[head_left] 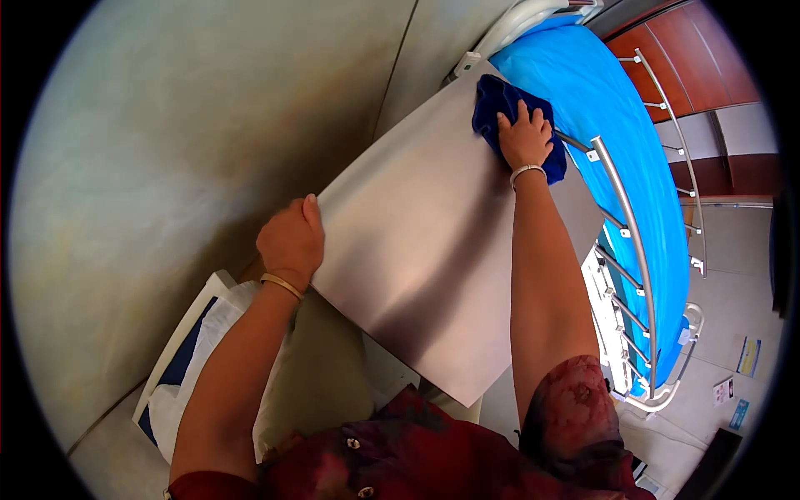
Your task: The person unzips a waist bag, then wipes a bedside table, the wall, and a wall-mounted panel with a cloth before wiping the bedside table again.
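A large flat panel with a smooth, pale metallic surface (417, 225) lies in front of me, tilted in the view. My left hand (292, 240) is closed around its left edge, with the thumb on top. Near the panel's far end, my right hand (526, 137) presses a dark blue cloth (490, 104) against the surface, fingers spread over the fabric. Part of the cloth is hidden under that hand. A dark reflection runs across the panel below the right hand.
A bed with a bright blue cover (617, 125) and metal side rails (625, 196) stands at the right. The wall (208, 108) is at the left. A white-edged bin or container (179, 342) sits at lower left. Reddish-brown cabinets (687, 58) stand at upper right.
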`<state>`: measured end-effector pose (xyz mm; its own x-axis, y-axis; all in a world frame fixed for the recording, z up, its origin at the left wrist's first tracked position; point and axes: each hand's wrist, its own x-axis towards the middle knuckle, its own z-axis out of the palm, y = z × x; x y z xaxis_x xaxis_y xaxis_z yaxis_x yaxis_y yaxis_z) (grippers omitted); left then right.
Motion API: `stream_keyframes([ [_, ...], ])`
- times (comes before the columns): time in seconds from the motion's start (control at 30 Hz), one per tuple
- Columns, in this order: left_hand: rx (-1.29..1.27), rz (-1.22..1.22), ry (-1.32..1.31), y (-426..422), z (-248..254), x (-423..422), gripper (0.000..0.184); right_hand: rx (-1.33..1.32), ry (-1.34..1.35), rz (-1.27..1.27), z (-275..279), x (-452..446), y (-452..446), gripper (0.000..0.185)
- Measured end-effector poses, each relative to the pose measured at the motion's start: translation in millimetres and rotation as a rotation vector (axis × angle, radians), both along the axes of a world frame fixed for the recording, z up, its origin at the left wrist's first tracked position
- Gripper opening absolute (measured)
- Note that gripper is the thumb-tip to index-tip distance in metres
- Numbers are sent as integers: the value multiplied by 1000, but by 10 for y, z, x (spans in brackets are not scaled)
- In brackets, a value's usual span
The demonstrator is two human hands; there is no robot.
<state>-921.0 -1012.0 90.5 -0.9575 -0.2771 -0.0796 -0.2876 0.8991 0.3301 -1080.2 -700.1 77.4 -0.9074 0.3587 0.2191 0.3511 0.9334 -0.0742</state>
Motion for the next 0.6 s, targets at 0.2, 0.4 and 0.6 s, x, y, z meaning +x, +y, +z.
stream_keyframes([
  [0.2, 8, -19, 12, -15, -31, -7, 39, -6, 38, 381, 51, -111, -648, 50],
  [0.4, 72, 19, 39, -42, -60, 25, 38, -48, 71, 621, 83, 507, -1477, 49],
  [0.6, 118, 44, 136, -40, -71, 45, 40, -185, 112, 677, 224, 1506, -1653, 53],
])
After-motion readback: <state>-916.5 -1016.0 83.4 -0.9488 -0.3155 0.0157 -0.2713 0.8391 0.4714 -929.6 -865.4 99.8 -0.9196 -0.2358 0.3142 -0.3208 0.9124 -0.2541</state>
